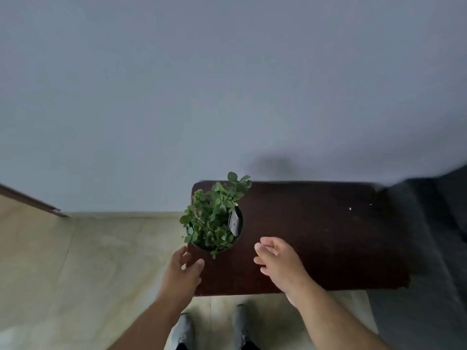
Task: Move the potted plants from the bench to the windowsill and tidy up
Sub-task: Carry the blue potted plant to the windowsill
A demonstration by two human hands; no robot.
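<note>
I see one potted plant (214, 218) standing on the dark bench (316, 236), just ahead of and between my two hands. Its dark pot (238, 233) holds a leafy green plant and a small tag (234, 223). My left hand (183, 270) is spread loosely near the pot's left side, holding nothing. My right hand (278, 263) hovers to the pot's right, fingers relaxed and empty.

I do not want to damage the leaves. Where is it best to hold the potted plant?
Probably grip the potted plant by its dark pot wall, left hand and right hand coming from opposite sides, below the foliage: the leaves overhang the rim.
</note>
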